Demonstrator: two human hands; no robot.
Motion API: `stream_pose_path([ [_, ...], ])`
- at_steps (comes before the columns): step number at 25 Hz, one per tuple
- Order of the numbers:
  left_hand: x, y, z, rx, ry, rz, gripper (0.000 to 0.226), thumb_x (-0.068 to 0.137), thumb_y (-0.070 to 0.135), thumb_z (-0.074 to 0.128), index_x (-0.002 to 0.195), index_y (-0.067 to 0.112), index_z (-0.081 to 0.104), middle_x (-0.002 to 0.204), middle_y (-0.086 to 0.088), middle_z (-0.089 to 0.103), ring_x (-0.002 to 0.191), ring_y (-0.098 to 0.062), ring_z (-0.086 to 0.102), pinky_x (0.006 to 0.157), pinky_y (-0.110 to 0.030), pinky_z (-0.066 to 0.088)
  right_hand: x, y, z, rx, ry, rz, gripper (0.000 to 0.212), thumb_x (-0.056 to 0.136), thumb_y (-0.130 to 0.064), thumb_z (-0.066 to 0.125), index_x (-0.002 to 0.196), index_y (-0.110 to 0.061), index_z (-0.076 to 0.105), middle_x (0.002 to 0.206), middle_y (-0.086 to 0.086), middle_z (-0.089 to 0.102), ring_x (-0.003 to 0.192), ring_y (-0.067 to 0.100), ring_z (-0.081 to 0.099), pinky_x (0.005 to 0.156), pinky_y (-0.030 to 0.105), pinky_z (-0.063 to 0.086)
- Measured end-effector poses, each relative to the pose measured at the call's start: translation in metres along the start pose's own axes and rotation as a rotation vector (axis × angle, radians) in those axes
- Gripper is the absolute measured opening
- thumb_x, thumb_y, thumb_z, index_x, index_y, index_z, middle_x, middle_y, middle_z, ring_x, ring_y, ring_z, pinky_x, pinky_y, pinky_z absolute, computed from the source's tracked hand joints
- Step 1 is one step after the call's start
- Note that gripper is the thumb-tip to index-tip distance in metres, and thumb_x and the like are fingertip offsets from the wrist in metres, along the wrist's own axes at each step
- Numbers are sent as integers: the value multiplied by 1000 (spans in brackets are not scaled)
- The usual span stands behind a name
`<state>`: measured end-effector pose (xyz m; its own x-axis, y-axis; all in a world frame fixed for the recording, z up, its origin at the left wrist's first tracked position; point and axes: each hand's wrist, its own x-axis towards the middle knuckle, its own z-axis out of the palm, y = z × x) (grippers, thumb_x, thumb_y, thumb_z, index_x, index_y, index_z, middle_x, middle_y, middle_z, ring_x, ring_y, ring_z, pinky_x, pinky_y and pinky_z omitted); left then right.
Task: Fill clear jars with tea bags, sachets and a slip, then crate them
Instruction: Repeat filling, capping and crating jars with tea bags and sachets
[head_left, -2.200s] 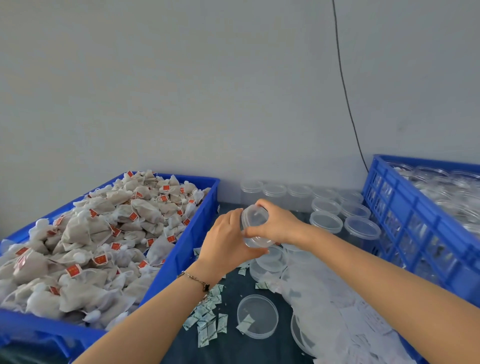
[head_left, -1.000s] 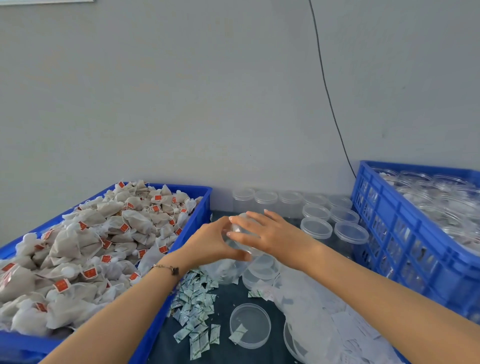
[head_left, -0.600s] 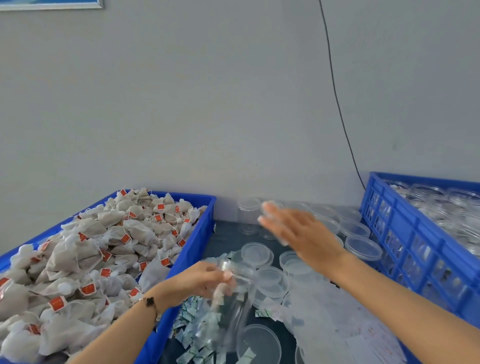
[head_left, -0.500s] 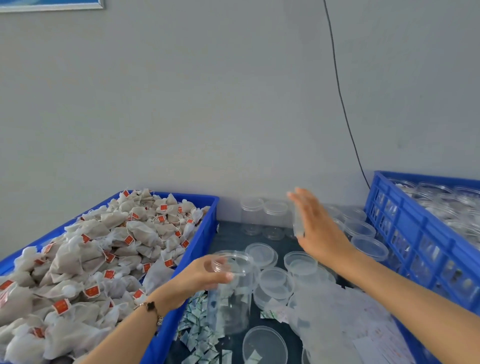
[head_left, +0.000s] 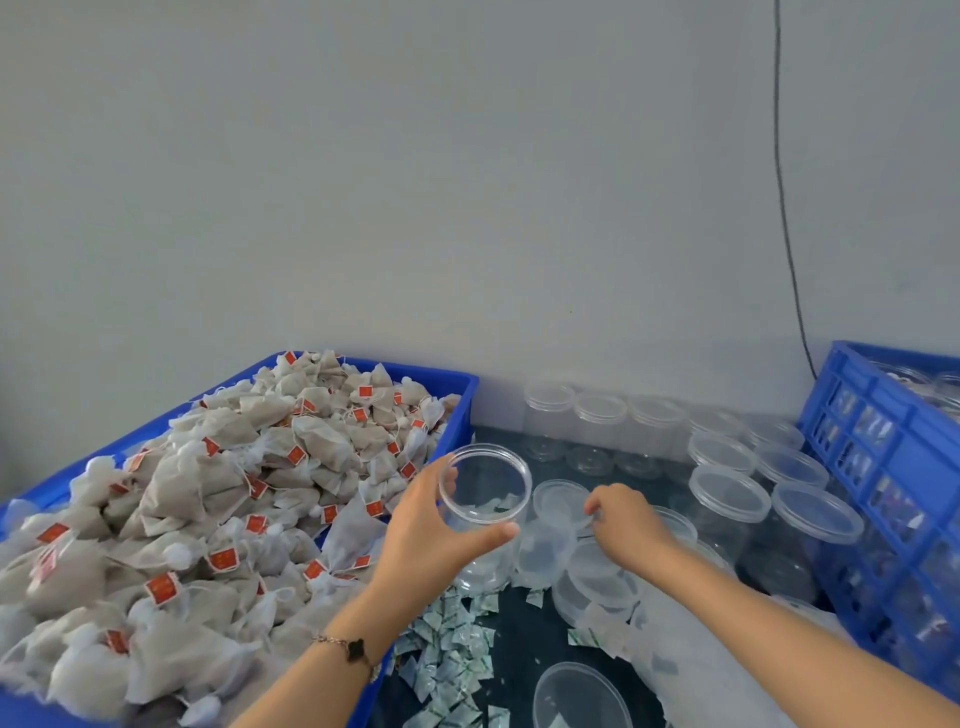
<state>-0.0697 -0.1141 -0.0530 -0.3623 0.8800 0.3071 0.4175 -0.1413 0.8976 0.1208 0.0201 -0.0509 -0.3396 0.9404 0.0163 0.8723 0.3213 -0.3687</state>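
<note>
Open clear jar held upright above the dark tabletop, just right of the tea-bag bin, left hand wrapped round its wall below the rim, thumb on the near side and fingers on the far, mouth facing up, seemingly to keep it ready for loading. Right hand down among loose lids just right of the jar, fingers curled and apparently pinching a lid edge, though whether setting down or picking up cannot be told. Tea bags with red tags heaped high in the bin at left, within easy reach of the holding hand. Small sachets scattered near the left wrist, paper slips at near right, probably laid out in filling order. Capped empty jars lined along the far wall and at right, beside the blue crate at far right already holding jars. Filling of this jar judged not yet begun.
</note>
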Motion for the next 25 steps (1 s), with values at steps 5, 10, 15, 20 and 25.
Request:
stream_pose_path([
  [5, 3, 3, 0, -13, 82, 45, 81, 55, 53, 84, 122, 51, 39, 129, 20, 47, 121, 3, 44, 96, -19, 39, -7, -41, -11, 190, 55, -139, 32, 87, -4, 45, 104, -22, 65, 113, -4, 64, 100, 12, 58, 83, 24, 45],
  [10, 9, 13, -14, -119, 364, 82, 71, 54, 52, 84, 113, 55, 45, 117, 24, 53, 108, 10, 50, 85, -12, 41, 5, -94, -37, 294, 105, -312, 26, 88, -6, 51, 101, -20, 69, 105, -5, 68, 96, 10, 60, 81, 21, 44],
  [15, 15, 15, -36, -202, 636, 13, 99, 51, 65, 81, 136, 37, 40, 131, 15, 49, 122, -3, 47, 101, -30, 42, 9, -123, -20, 315, 33, -374, 27, 89, -7, 48, 99, -20, 69, 105, -6, 67, 91, 8, 58, 76, 18, 43],
  [20, 28, 22, -67, -93, 620, -31, 90, 56, 58, 81, 134, 36, 41, 124, 17, 51, 118, -10, 50, 94, -29, 43, 17, -134, -8, 268, 4, -431, 27, 89, -7, 46, 98, -19, 69, 102, -4, 69, 85, 8, 59, 74, 20, 46],
  [25, 49, 12, -119, 98, 530, -9, 94, 50, 65, 79, 131, 40, 35, 118, 20, 44, 110, -6, 46, 86, -27, 38, 74, -173, 3, 137, -41, -451, 29, 95, -8, 44, 121, -12, 55, 116, 8, 60, 93, 19, 59, 82, 32, 50],
])
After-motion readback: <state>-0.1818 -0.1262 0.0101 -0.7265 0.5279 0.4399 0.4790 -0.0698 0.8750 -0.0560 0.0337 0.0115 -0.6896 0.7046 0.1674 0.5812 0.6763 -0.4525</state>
